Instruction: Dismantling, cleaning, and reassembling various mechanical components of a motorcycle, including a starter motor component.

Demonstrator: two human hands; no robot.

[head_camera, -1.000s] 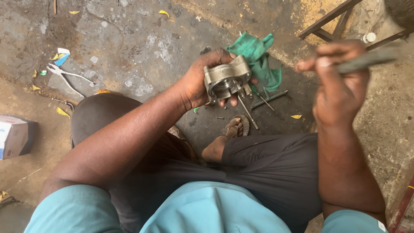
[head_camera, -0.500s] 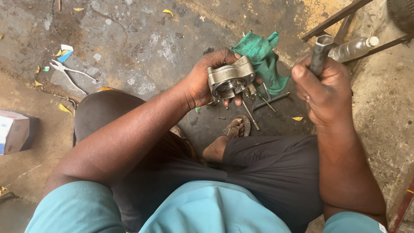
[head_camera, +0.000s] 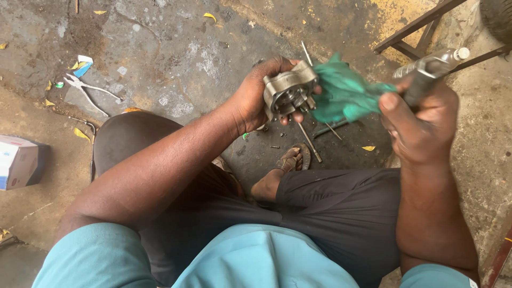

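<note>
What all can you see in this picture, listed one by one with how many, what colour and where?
metal engine part: one, grey, held up at centre
green rag: one, green, beside the part
metal tool: one, silver, upper right
pliers: one, pale metal, floor at left
cardboard box: one, white and brown, left edge
long bolts: a few, grey, floor under the part
metal frame: one, dark, top right
sandal: one, brown, on the foot
left hand: grips the part
right hand: grips the tool
</note>
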